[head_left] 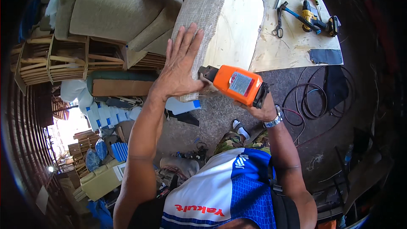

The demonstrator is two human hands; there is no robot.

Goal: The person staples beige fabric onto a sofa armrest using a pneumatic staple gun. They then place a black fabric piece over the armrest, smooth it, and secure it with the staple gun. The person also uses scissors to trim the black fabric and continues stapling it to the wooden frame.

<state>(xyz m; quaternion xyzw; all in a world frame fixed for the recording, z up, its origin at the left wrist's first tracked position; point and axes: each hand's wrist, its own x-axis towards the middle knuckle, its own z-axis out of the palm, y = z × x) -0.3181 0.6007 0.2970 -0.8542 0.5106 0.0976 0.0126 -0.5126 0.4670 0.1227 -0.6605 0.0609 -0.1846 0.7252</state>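
A wooden panel (237,21), partly wrapped in grey woven fabric (199,10), rests on the worktable in front of me. My left hand (180,65) lies flat on the fabric along the panel's left side, fingers stretched out and thumb toward the near corner. An orange staple gun (238,84) is in my right hand (263,107), which grips it from below; most of those fingers are hidden behind its body. Its dark nose meets the fabric edge near the panel's near end, close to my left thumb.
On the worktable (280,53) lie a hammer (301,17), scissors (278,27), a yellow cordless drill (311,17) and a dark cloth piece (325,56). A coiled hose (311,97) spreads over the floor at right. Upholstered seats (114,6) and wooden frames (68,59) crowd the left.
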